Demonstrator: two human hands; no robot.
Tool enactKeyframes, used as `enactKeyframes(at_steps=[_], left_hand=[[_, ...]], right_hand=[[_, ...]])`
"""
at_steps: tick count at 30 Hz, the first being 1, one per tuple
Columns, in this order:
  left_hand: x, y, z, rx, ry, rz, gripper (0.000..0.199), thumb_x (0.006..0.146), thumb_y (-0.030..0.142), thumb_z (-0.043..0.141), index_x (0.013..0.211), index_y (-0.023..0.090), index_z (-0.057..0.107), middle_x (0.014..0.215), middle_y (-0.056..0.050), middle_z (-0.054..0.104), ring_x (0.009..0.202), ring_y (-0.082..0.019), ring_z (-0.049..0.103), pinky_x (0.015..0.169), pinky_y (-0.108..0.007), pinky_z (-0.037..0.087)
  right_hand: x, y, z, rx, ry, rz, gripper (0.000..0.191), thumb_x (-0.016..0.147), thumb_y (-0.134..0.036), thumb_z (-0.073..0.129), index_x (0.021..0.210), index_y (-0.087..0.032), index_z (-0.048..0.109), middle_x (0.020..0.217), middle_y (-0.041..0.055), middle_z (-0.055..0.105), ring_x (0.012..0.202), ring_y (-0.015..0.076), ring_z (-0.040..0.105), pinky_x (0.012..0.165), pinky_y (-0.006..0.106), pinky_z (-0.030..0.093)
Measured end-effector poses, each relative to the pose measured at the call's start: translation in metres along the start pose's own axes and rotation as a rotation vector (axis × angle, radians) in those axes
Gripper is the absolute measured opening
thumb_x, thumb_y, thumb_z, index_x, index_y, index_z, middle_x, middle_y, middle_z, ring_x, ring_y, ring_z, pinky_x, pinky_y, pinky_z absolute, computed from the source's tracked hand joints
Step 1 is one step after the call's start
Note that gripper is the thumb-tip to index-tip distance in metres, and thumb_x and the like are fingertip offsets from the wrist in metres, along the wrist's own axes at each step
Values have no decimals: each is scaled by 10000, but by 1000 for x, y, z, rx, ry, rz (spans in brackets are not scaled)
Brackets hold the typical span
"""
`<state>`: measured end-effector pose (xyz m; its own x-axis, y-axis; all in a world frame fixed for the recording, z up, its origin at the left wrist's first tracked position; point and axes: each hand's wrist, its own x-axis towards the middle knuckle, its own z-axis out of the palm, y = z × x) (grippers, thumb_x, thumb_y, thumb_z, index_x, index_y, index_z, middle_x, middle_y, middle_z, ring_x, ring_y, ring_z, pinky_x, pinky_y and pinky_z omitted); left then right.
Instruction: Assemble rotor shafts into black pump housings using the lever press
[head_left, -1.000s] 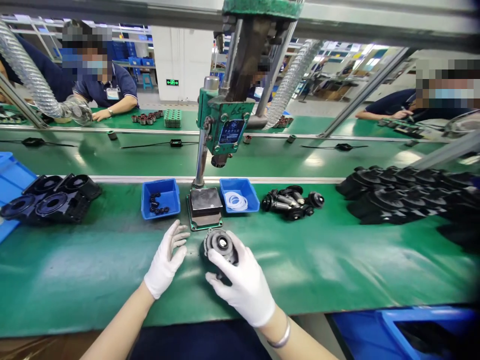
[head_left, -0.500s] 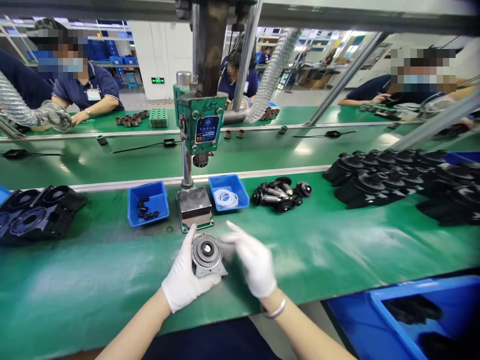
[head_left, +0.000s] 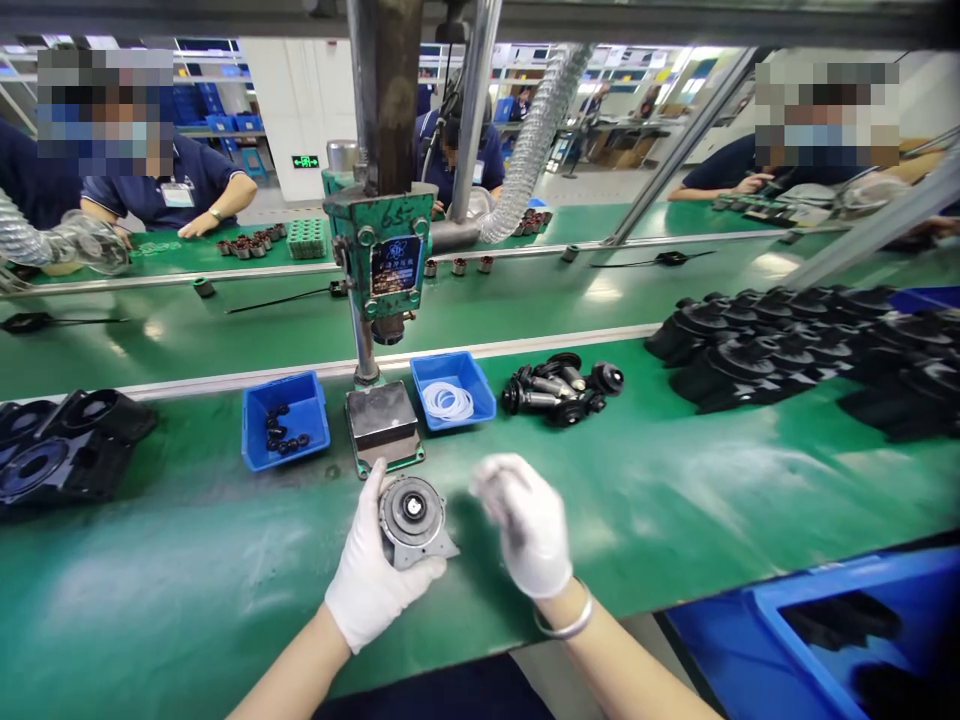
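Note:
My left hand (head_left: 375, 575), in a white glove, is closed round the left side of a round grey metal part (head_left: 412, 510). That part looks like a motor end with a flat bracket at its lower edge and a black ring round a bright centre. It is held over the bench, just in front of the press base (head_left: 382, 415). To its right, apart from the part, my gloved right hand (head_left: 529, 525) hovers with fingers curled inward. Dark smudges mark that glove; motion blurs the fingertips, so whether they hold anything cannot be made out.
A green hand press (head_left: 386, 255) stands behind the part. Blue bins hold small black pieces (head_left: 277, 430) and white rings (head_left: 448, 402). Black-and-metal rotors (head_left: 562, 388) lie to the right. Black housings (head_left: 750, 345) stand on both sides. A blue crate (head_left: 772, 640) sits lower right. Co-workers sit opposite.
My right hand has moved away from the round part to the right, and its stretched fingers have curled in. The left hand keeps its hold. The view has shifted slightly.

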<state>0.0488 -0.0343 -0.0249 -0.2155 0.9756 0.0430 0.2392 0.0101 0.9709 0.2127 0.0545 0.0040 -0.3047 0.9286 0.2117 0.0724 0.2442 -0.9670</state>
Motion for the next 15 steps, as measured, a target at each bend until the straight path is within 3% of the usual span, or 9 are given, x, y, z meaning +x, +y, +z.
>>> enactKeyframes(at_steps=[2,4,5,6,8,10,12,13,15], left_hand=[[0,1,1,-30,11,-15,1094,661,272,777,1497,254,71,1440,-150,414,1345,-354,427,1153,-576,274],[0,2,2,-62,12,-16,1096,669,284,775,1498,248,59,1449,-155,414,1340,-341,440,1146,-554,307],[0,2,2,-67,15,-11,1092,673,287,772,1499,248,59,1458,-155,406,1348,-339,432,1148,-549,305],[-1,2,2,-64,15,-5,1087,676,285,767,1501,249,62,1465,-153,400,1356,-338,422,1154,-550,293],[-3,-1,2,-48,10,6,1072,681,273,755,1506,253,70,1459,-146,406,1359,-339,416,1163,-561,264],[-4,-3,1,-31,14,13,1057,690,270,748,1509,265,81,1457,-140,407,1356,-338,419,1163,-567,255],[-4,-5,1,-20,18,22,1053,698,276,748,1509,285,75,1464,-136,406,1353,-336,428,1153,-565,281],[-3,-5,2,-15,25,23,1052,702,283,750,1507,298,73,1472,-133,403,1353,-334,430,1143,-559,305],[-2,-6,2,-9,35,25,1047,712,304,751,1505,310,68,1473,-131,411,1348,-328,443,1126,-545,343]], right_hand=[[3,-4,8,39,-192,-71,511,935,-540,472,1312,-199,524,1156,111,661,1028,257,644,923,414,528],[5,-6,12,4,-329,-172,525,909,-552,518,1300,-204,563,1282,101,612,1218,275,547,1087,450,402],[6,-6,10,-5,-304,-195,442,920,-539,508,1173,-204,646,1194,94,662,1168,273,581,1095,455,391],[7,-4,7,23,-212,-189,384,942,-517,478,984,-205,697,996,80,719,1004,255,654,1047,448,440],[7,-1,0,168,24,-108,443,989,-463,402,706,-211,632,569,10,626,551,178,608,818,388,559],[8,-1,-1,259,111,-23,375,984,-442,428,767,-210,626,525,-19,581,433,145,515,675,336,565],[9,-5,5,209,-52,-26,311,936,-461,522,1064,-204,644,827,42,706,696,192,655,804,359,557],[9,-8,10,157,-161,-63,397,913,-477,552,1191,-200,611,1030,79,704,916,231,666,920,390,519],[7,-9,14,73,-282,-153,440,906,-503,545,1209,-195,629,1199,99,658,1157,275,583,1052,433,422]])
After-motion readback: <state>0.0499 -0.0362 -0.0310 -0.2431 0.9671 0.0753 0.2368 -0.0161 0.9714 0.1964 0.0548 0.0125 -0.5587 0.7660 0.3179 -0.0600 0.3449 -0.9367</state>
